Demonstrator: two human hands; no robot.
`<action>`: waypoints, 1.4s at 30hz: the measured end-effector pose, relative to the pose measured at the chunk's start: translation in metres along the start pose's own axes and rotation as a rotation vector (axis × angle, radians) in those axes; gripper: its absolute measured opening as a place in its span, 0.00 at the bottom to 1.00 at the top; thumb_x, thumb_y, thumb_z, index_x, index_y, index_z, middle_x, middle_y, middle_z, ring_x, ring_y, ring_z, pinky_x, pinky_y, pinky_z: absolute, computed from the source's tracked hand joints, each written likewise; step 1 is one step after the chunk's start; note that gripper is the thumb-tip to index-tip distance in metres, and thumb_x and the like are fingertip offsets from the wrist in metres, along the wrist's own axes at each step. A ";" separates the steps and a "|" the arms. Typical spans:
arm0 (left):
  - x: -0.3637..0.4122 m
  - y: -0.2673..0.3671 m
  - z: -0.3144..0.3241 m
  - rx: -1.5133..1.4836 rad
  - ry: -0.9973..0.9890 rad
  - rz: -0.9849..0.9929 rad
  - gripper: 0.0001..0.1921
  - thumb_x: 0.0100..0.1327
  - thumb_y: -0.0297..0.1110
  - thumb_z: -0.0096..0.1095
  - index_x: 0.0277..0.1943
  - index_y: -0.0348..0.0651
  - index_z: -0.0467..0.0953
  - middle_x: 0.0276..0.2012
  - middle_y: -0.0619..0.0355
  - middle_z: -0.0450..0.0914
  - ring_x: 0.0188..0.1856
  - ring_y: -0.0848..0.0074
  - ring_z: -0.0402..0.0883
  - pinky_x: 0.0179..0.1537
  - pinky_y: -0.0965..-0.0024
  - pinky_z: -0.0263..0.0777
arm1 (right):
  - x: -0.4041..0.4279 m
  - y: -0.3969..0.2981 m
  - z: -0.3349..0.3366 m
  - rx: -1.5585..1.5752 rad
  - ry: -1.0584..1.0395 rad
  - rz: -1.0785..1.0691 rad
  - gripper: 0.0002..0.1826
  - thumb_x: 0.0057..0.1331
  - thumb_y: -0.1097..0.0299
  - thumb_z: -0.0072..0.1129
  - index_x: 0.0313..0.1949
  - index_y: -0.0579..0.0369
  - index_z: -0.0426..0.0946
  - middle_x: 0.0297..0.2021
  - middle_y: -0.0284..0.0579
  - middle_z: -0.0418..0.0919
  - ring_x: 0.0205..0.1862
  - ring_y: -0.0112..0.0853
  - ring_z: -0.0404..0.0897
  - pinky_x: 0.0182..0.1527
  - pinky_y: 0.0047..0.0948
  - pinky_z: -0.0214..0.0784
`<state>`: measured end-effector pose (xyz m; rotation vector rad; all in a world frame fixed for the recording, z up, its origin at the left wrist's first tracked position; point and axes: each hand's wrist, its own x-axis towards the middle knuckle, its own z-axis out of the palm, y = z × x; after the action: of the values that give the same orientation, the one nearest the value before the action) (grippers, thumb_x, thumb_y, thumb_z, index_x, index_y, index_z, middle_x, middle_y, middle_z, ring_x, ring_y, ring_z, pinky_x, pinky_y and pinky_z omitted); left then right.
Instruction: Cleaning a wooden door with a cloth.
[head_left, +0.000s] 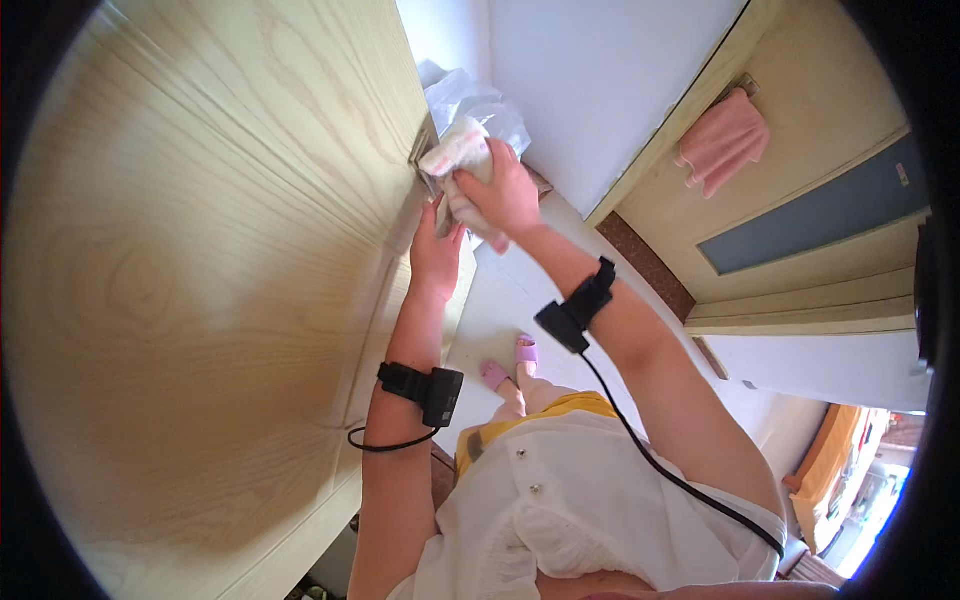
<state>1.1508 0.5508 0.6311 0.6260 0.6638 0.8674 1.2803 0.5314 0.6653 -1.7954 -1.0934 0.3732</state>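
Note:
A white cloth with pink patches (463, 144) is bunched in my right hand (504, 189), up against the edge of a pale wood-grain door (187, 285). A metal door handle (420, 154) shows just left of the cloth. Below it, my left hand (435, 259) is raised at the door's edge with its fingers pointing up. Its fingertips are close to the handle and the lower folds of the cloth, and what they grip is partly hidden.
Behind the cloth is a translucent plastic bag (469, 97). A pink towel (726, 139) hangs from the handle of another wooden door (817, 82) at the right. Pink slippers (527, 349) are on my feet on the pale floor (487, 300). Cabled black devices are strapped to both forearms.

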 end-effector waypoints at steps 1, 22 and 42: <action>0.001 -0.001 0.002 0.005 0.068 -0.015 0.29 0.74 0.54 0.37 0.67 0.41 0.57 0.62 0.56 0.66 0.67 0.64 0.61 0.68 0.59 0.52 | 0.015 -0.003 -0.006 -0.030 -0.054 -0.067 0.35 0.54 0.51 0.63 0.56 0.58 0.69 0.51 0.54 0.76 0.49 0.47 0.78 0.51 0.43 0.70; -0.009 0.013 0.005 0.150 -0.027 -0.080 0.31 0.72 0.60 0.33 0.67 0.47 0.62 0.60 0.56 0.71 0.61 0.66 0.71 0.61 0.64 0.66 | -0.075 0.003 0.046 0.511 0.205 0.085 0.32 0.56 0.58 0.65 0.51 0.66 0.61 0.37 0.64 0.78 0.40 0.52 0.80 0.44 0.43 0.71; -0.013 0.016 0.005 0.838 0.282 0.169 0.24 0.72 0.49 0.48 0.38 0.32 0.79 0.27 0.56 0.79 0.28 0.77 0.78 0.33 0.73 0.71 | -0.019 0.079 0.050 0.606 -0.160 0.292 0.40 0.57 0.60 0.64 0.66 0.60 0.58 0.50 0.56 0.78 0.52 0.43 0.78 0.56 0.35 0.68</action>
<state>1.1408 0.5466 0.6488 1.3369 1.2632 0.8239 1.2776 0.5337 0.5702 -1.3863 -0.7117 0.9305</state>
